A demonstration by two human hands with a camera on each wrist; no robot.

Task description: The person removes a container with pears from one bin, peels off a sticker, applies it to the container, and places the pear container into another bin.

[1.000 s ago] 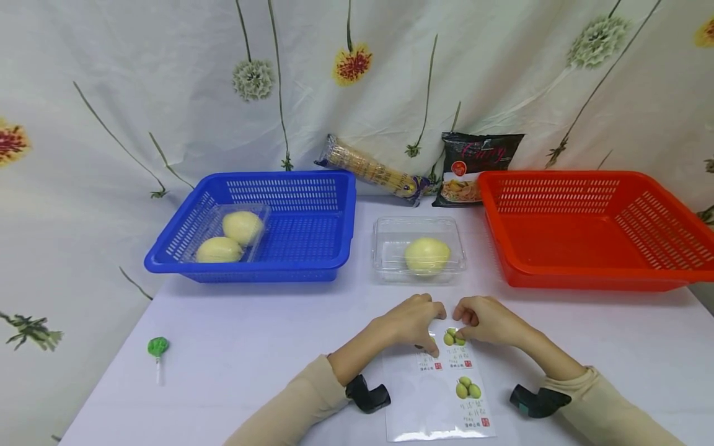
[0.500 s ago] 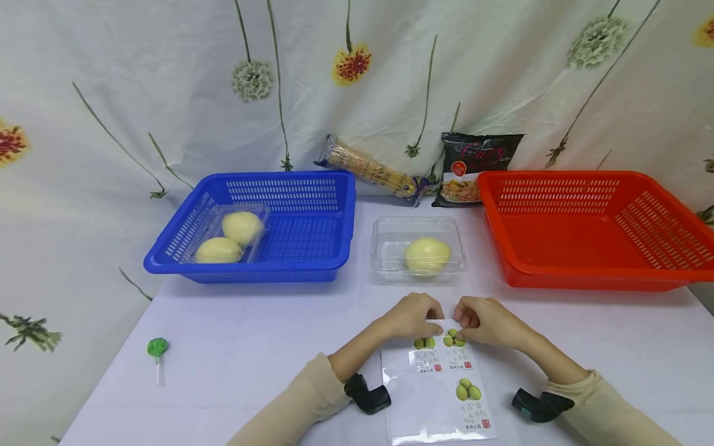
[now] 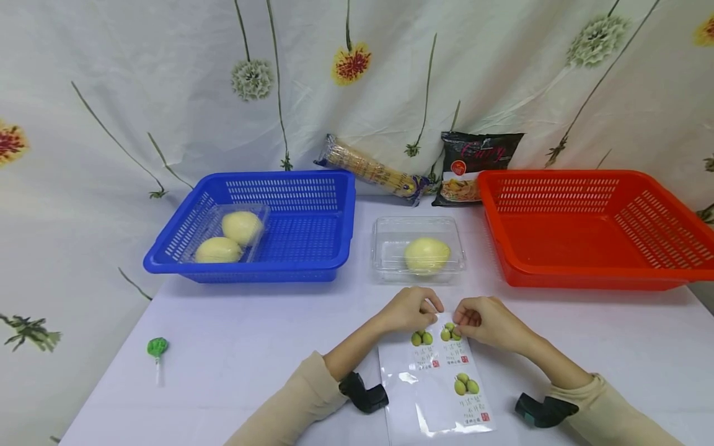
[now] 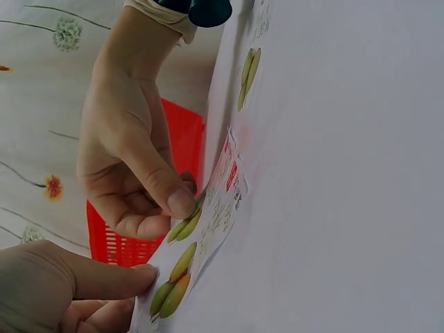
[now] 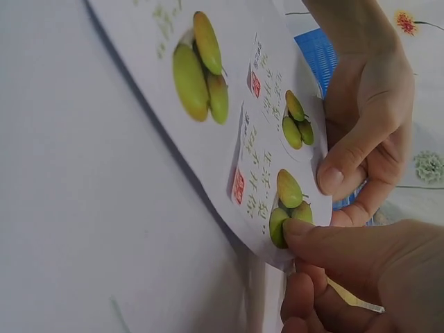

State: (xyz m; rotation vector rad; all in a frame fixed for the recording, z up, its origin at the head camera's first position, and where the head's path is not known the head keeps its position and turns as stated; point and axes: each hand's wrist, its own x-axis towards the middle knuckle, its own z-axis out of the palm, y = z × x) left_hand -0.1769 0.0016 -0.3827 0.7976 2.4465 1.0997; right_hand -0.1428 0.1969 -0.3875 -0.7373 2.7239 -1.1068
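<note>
Blue basket holds boxed buns; each hand pinches the sticker sheet.

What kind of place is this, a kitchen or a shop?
Probably neither: it looks like a staged tabletop set. A flowered cloth hangs as a backdrop, a blue basket and a red basket sit on the white table, and both arms wear wrist cameras.
</note>
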